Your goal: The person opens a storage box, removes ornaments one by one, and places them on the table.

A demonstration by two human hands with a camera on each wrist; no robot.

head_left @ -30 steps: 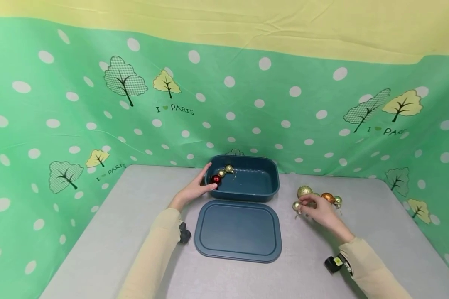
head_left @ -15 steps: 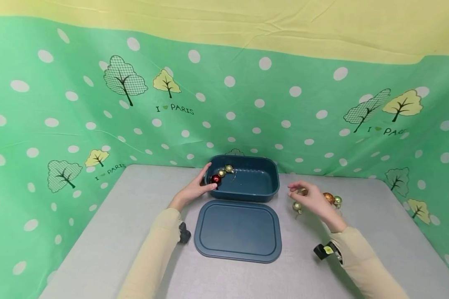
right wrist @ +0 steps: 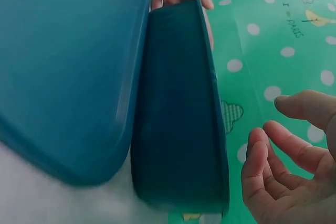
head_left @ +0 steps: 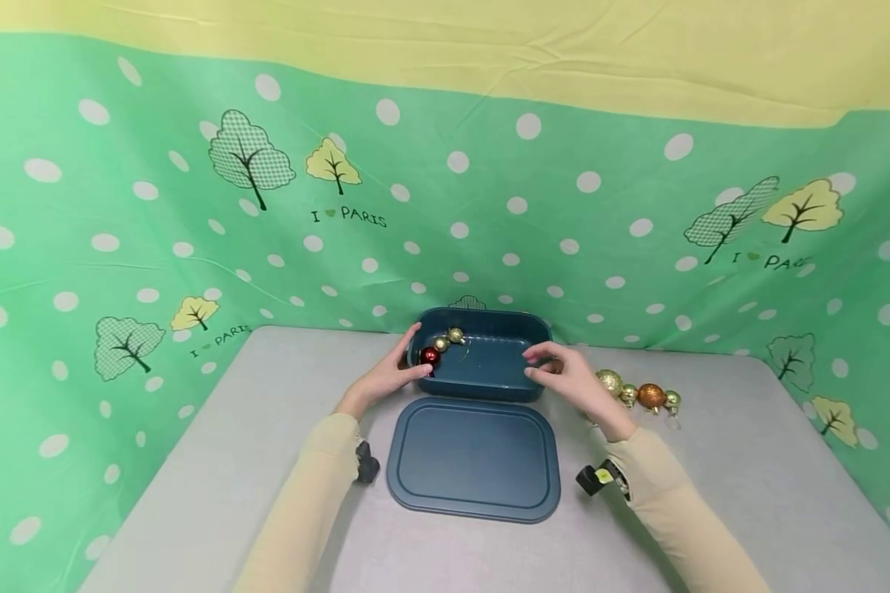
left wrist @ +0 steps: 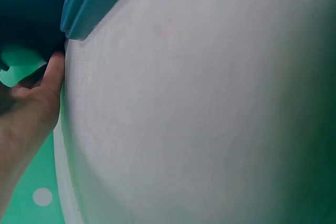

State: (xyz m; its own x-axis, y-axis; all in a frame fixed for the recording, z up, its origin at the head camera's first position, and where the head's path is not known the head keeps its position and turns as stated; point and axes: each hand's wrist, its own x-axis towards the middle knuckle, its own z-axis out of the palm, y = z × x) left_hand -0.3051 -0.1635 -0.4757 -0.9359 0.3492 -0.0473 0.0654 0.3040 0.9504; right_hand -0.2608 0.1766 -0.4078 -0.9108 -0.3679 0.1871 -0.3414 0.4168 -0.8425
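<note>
A dark blue lidded-type box (head_left: 489,383), its top uncovered, stands at the back of the table. My left hand (head_left: 385,377) grips its left end, thumb at the near rim and fingers along the far side. Inside, by that hand, lie a red Christmas bauble (head_left: 430,356) and two small gold baubles (head_left: 448,339). My right hand (head_left: 566,379) is over the box's right end, fingers bent. In the right wrist view the thumb (right wrist: 299,106) stands apart from the fingertips, with nothing visible between them.
The flat blue lid (head_left: 474,459) lies just in front of the box. Right of my right hand are a large gold bauble (head_left: 609,382), an orange bauble (head_left: 650,396) and small gold ones (head_left: 672,400). A green dotted cloth (head_left: 489,206) hangs behind the table.
My right hand has moved left from the baubles on the table to the right end of the box. My left hand keeps its grip, and the box stays in place.
</note>
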